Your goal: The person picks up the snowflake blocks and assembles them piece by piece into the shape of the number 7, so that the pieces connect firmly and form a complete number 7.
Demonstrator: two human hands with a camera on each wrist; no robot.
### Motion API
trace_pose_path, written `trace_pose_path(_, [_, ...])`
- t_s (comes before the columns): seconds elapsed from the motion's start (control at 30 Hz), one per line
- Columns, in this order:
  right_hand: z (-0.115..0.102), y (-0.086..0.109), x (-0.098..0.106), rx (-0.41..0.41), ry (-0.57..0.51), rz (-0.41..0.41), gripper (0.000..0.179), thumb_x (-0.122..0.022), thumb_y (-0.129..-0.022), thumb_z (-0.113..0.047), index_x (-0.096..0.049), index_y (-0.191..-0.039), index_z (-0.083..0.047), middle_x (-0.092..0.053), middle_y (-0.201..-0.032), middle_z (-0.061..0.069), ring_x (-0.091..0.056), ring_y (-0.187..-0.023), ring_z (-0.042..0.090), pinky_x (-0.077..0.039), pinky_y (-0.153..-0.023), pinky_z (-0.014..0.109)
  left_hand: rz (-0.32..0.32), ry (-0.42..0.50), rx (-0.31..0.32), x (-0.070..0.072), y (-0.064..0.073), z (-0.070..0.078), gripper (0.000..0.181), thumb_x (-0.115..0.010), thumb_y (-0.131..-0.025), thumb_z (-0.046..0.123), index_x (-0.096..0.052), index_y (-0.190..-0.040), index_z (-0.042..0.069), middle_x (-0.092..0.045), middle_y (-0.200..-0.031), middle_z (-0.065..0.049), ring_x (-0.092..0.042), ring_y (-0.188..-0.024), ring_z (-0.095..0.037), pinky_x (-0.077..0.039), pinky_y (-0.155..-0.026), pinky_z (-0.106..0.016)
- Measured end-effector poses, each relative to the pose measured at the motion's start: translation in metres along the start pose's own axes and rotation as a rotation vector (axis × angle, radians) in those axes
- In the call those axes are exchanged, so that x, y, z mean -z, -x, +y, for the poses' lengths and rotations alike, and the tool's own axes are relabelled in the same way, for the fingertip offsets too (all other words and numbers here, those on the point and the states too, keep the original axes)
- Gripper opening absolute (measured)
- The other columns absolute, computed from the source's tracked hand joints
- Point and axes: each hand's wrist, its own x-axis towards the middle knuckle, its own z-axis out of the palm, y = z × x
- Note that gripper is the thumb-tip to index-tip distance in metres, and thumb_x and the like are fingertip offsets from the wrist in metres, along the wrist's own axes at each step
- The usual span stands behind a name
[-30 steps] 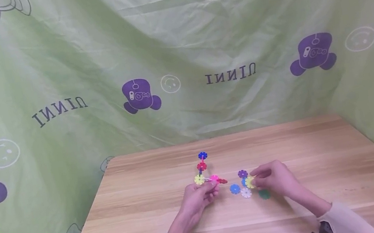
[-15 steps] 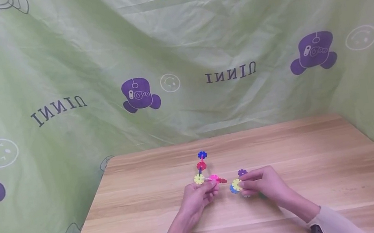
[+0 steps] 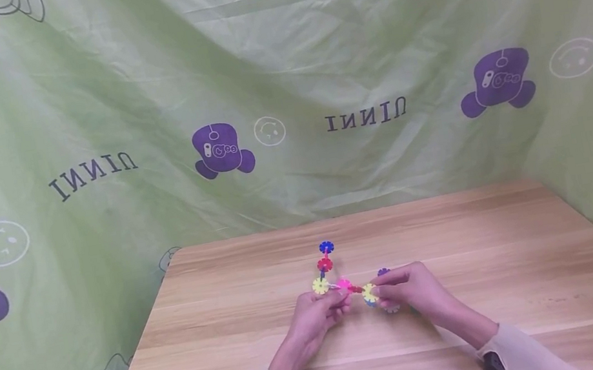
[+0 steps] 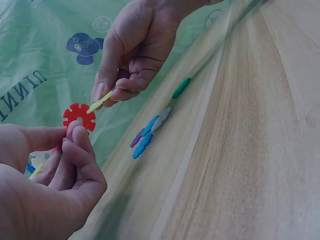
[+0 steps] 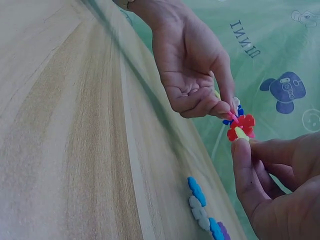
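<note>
We see the L hand (image 3: 318, 312) pinching a chain (image 3: 325, 268) of notched plastic discs btwn thumb and fingers, at a pink disc (image 3: 344, 284), held up off the table (image 3: 209, 330). From that grip we follow the chain away: a chain yellow disc (image 3: 320, 286), then an upper red disc (image 3: 325, 264), and a dark blue disc (image 3: 326, 247) at the far tip. The end red disc (image 4: 74, 112) juts out past the L fingertips toward the other hand.

The R hand (image 3: 417, 289) pinches 1 loose yellow disc (image 3: 370, 290) by thumb + index; in the L wrist view we see its edge touching the rim of the end red disc, roughly crosswise. Whether it sits in a slot, we can't tell.

On the table below we count 5 spare pcs. lying flat: a purple disc (image 4: 136, 138), 2 blue discs (image 4: 143, 146) and a white disc (image 4: 161, 119) bunched close, plus a green disc (image 4: 181, 88) a bit apart. In the head view, the R hand partly covers them.

Bkgd.: green cloth (image 3: 274, 51) w/ purple bears & lettering. We also note pale sleeves (image 3: 531, 355) w/ black wrist gear (image 3: 487, 369).
</note>
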Motion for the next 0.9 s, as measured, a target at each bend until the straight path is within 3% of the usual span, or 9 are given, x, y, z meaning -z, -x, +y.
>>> trace_pose_path(0.47, [0.001,-0.004,-0.007,-0.005,0.014,-0.007,0.032,-0.080,-0.091,-0.009,-0.074,-0.118,0.007,-0.079,-0.104,0.013,-0.079,-0.081,0.019,-0.067,-0.079,0.032,0.012,0.014,0.004,0.002,0.002,0.001,0.027,-0.076,-0.094,0.019,-0.075,-0.115,0.002,-0.080,-0.103,-0.012,-0.071,-0.085,-0.013,-0.058,-0.081,-0.025])
trace_pose_path(0.67, [0.002,-0.004,-0.009,-0.001,-0.027,-0.011,0.035,-0.078,-0.093,-0.011,-0.071,-0.122,0.007,-0.080,-0.108,0.018,-0.080,-0.085,0.021,-0.066,-0.082,0.033,-0.021,0.036,0.007,0.004,0.001,0.002,0.030,-0.074,-0.096,0.022,-0.073,-0.119,0.002,-0.079,-0.103,-0.008,-0.070,-0.087,-0.012,-0.057,-0.082,-0.024])
trace_pose_path(0.9, [-0.001,-0.005,-0.014,0.004,-0.105,-0.009,0.039,-0.076,-0.094,-0.007,-0.067,-0.126,0.012,-0.078,-0.113,0.022,-0.080,-0.089,0.020,-0.066,-0.086,0.032,-0.072,-0.011,-0.002,0.001,0.002,0.000,0.028,-0.075,-0.096,0.019,-0.076,-0.117,0.001,-0.079,-0.103,-0.009,-0.071,-0.090,-0.012,-0.060,-0.086,-0.024])
